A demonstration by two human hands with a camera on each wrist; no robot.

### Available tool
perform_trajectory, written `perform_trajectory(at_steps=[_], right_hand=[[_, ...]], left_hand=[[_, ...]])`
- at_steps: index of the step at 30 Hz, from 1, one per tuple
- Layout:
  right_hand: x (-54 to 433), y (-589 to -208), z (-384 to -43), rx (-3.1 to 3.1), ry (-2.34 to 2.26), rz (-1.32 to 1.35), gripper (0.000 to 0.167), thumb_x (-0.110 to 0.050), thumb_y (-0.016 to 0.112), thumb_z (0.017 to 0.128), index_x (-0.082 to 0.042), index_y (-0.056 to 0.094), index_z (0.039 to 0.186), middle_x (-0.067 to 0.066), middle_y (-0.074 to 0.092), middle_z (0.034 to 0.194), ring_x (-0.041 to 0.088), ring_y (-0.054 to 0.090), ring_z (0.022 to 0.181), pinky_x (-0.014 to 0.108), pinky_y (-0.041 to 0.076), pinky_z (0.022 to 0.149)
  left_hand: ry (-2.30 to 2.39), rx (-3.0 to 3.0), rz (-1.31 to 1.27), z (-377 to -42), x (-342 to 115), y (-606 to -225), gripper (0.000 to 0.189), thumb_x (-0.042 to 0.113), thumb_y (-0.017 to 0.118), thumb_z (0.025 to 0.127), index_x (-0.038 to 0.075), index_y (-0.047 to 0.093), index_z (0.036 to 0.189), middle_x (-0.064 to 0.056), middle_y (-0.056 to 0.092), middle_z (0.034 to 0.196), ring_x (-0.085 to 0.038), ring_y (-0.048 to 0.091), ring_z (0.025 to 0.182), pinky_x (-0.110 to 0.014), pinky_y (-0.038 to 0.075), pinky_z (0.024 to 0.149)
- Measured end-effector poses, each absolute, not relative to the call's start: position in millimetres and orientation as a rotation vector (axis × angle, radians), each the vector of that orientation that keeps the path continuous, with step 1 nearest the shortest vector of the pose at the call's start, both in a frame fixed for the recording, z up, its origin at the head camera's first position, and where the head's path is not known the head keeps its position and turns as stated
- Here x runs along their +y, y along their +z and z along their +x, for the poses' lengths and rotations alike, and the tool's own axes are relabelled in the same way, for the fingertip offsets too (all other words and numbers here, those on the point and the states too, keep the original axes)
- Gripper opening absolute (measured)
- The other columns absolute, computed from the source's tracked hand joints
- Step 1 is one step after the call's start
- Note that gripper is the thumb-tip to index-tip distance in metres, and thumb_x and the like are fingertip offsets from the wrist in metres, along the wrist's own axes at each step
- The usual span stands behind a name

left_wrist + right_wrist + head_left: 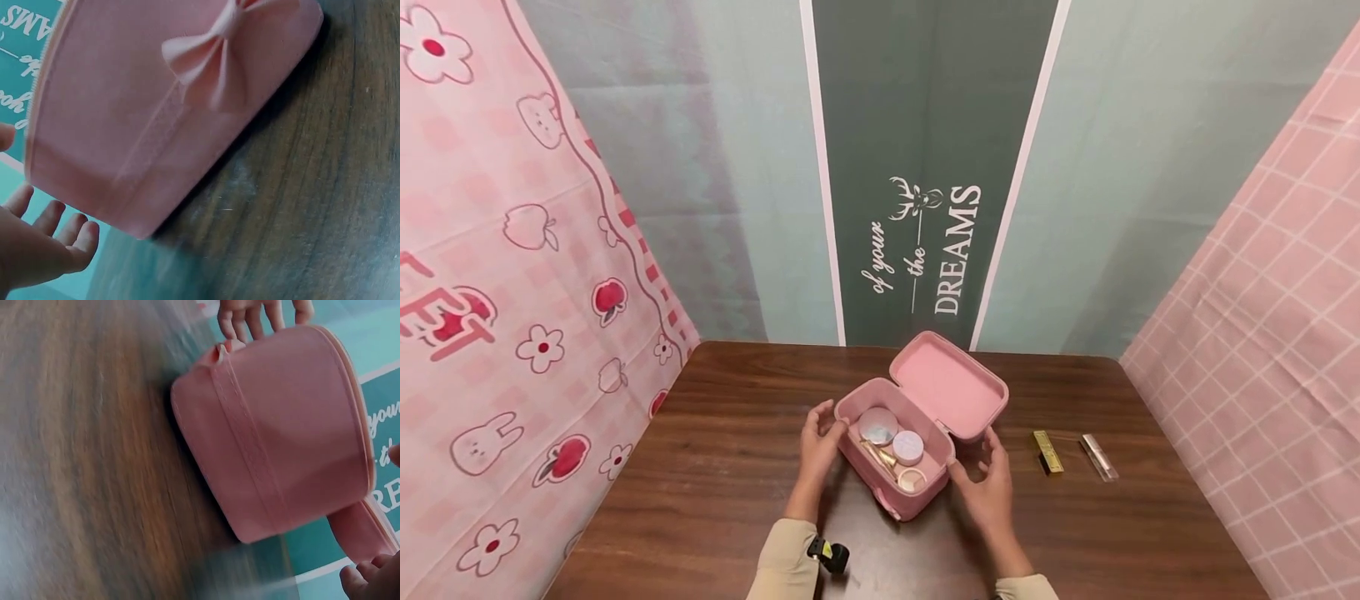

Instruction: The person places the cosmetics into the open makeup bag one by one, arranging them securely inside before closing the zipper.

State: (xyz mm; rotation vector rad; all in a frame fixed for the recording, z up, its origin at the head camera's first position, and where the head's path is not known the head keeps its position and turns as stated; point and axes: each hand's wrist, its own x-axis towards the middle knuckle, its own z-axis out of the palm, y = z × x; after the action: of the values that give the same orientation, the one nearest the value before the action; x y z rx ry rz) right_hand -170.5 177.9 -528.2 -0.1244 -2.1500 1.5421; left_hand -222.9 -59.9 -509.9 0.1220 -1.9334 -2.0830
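Vanity case stood between my left hand at its nine o'clock and right hand at four, both spread; even, gentle pressure seemed best to keep the compacts settled.

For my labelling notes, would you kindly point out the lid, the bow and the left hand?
Lid (950,385), head view: its inner face.
Bow (227,26), left wrist view: its knot.
Left hand (820,439), head view: its middle.

Your right hand curves beside a pink case on a wooden table; your left is beyond.
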Motion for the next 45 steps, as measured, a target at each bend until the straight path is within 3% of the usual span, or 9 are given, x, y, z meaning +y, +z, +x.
perform_trajectory(at_steps=[8,12,21,27,33,39,45], right_hand=[[167,-539,-171,-2.145,1.482,-0.092,0.078,-0.002,0.077,0.069,0.012,0.036,0.133,0.028,0.042,0.127,0.039,0.043,0.114,0.056,0.039,0.088],[166,-537,-172,-2.125,1.506,-0.087,0.078,-0.001,0.077,0.069,0.011,0.035,0.134,0.028,0.041,0.129,0.04,0.043,0.115,0.055,0.038,0.089],[165,-536,-175,-2.115,1.556,-0.09,0.078,0.004,0.074,0.069,0.01,0.034,0.136,0.028,0.039,0.13,0.04,0.042,0.117,0.055,0.037,0.09],[167,-517,-178,-2.07,1.72,-0.007,0.075,0.014,0.064,0.07,0.014,0.029,0.136,0.035,0.034,0.13,0.047,0.035,0.12,0.06,0.031,0.093],[187,-505,-198,-2.175,1.829,0.193,0.071,0.016,0.055,0.074,0.015,0.023,0.137,0.038,0.029,0.135,0.051,0.03,0.123,0.06,0.028,0.096],[206,-509,-221,-2.223,1.916,0.4,0.069,0.014,0.051,0.075,0.015,0.022,0.138,0.038,0.028,0.137,0.052,0.028,0.124,0.061,0.026,0.096],[212,-509,-232,-2.271,1.932,0.436,0.07,0.012,0.051,0.076,0.013,0.022,0.139,0.037,0.028,0.137,0.052,0.028,0.125,0.062,0.025,0.096]], left_hand=[[-1.953,-1.737,-0.103,-236,-56,-562,0.033,0.009,0.062,0.08,-0.002,0.058,0.112,-0.024,0.058,0.101,-0.029,0.054,0.092,-0.032,0.041,0.082],[-1.976,-1.749,-0.074,-238,-57,-560,0.034,0.007,0.062,0.08,-0.003,0.058,0.112,-0.025,0.058,0.103,-0.034,0.053,0.095,-0.035,0.041,0.084],[-2.063,-1.799,-0.005,-224,-57,-529,0.035,-0.012,0.058,0.08,-0.016,0.051,0.114,-0.036,0.052,0.109,-0.049,0.047,0.104,-0.056,0.035,0.091],[-1.995,-1.866,0.092,-209,-52,-519,0.036,-0.009,0.06,0.08,-0.013,0.052,0.115,-0.031,0.055,0.11,-0.042,0.052,0.101,-0.051,0.04,0.088],[-1.862,-1.842,0.152,-195,-41,-519,0.033,-0.011,0.062,0.075,-0.013,0.052,0.107,-0.028,0.053,0.103,-0.04,0.052,0.091,-0.054,0.04,0.081],[-1.754,-1.799,0.2,-186,-28,-542,0.037,-0.007,0.065,0.07,-0.007,0.051,0.104,-0.018,0.049,0.1,-0.031,0.051,0.084,-0.035,0.046,0.069],[-1.758,-1.794,0.245,-180,-21,-550,0.039,-0.004,0.068,0.07,-0.004,0.05,0.105,-0.017,0.048,0.1,-0.031,0.049,0.084,-0.037,0.043,0.068]])
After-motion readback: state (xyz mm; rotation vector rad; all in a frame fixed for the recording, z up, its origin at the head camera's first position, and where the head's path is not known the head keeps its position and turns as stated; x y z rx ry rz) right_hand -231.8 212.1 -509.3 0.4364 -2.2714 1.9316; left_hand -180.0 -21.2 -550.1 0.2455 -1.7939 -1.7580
